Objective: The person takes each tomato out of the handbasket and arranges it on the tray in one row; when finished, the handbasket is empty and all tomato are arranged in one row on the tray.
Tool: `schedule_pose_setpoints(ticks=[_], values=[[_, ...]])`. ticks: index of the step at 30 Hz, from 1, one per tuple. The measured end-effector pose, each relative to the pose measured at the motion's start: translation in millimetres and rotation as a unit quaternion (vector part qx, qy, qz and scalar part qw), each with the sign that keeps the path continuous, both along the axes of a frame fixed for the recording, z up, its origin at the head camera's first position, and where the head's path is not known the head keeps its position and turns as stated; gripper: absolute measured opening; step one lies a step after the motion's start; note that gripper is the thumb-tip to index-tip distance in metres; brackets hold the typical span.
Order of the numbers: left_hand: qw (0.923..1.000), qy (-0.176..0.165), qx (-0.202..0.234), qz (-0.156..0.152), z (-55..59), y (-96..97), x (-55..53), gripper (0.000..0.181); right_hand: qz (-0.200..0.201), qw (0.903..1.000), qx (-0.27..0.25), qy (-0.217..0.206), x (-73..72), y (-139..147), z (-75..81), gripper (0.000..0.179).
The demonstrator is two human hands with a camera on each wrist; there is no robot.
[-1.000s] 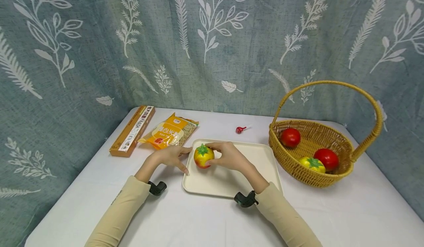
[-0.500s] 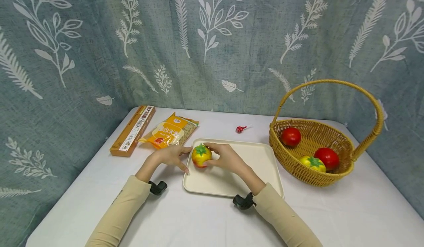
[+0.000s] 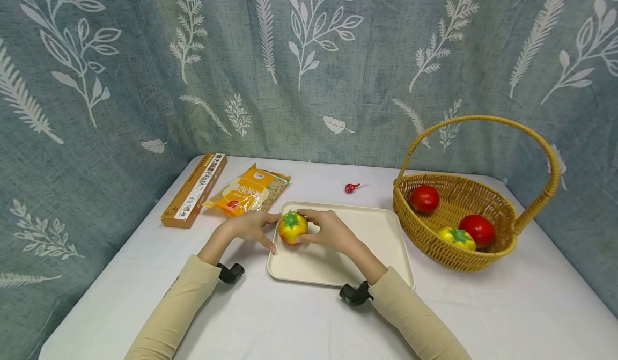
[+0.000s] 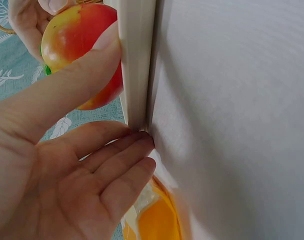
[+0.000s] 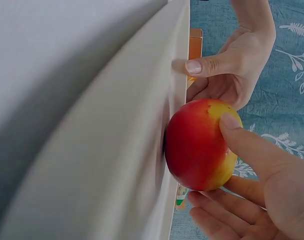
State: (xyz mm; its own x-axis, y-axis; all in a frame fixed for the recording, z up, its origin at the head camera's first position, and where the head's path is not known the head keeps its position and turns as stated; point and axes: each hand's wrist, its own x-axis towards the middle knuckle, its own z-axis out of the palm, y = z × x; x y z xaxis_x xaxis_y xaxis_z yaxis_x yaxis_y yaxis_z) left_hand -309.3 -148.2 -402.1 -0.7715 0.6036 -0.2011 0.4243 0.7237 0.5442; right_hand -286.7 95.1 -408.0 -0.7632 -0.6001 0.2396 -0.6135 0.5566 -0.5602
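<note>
In the head view my right hand (image 3: 333, 233) grips a round yellow-and-red toy fruit (image 3: 292, 232) with a green star-shaped leaf cap, thumb on its near side and fingers on its far side. The toy fruit stands upright at the left end of a cream tray (image 3: 357, 261); its red underside (image 5: 194, 145) shows low against the tray in the right wrist view. My left hand (image 3: 248, 230) lies at the tray's left edge with thumb and fingers spread. Its thumb tip and fingertips touch the tray rim (image 4: 134, 65) in the left wrist view.
At the right stands a wicker basket (image 3: 415, 236) with a tall handle, holding two red fruits (image 3: 424, 199) and a yellow one (image 3: 456, 238). A red lollipop (image 3: 351, 188) lies behind the tray. Back left are an orange food bag (image 3: 246, 192) and a long pasta box (image 3: 193, 193).
My right hand has shifted slightly left with the toy fruit, nearer the tray's left edge, and then held nearly still. The left hand has stayed in place at the rim.
</note>
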Motion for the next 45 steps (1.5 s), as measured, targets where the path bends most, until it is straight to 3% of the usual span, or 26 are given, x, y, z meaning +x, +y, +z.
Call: schedule_pose_setpoints(ticks=[32,45], values=[[0.9999,-0.01,0.01,0.001,0.5,0.2,-0.1,0.093,0.005,1.0,-0.002,-0.001,-1.5,7.2,5.5,0.067],[0.9999,-0.006,0.009,0.003,-0.8,0.3,-0.5,0.094,-0.016,0.9997,0.009,-0.012,0.1,15.4,21.7,0.066]])
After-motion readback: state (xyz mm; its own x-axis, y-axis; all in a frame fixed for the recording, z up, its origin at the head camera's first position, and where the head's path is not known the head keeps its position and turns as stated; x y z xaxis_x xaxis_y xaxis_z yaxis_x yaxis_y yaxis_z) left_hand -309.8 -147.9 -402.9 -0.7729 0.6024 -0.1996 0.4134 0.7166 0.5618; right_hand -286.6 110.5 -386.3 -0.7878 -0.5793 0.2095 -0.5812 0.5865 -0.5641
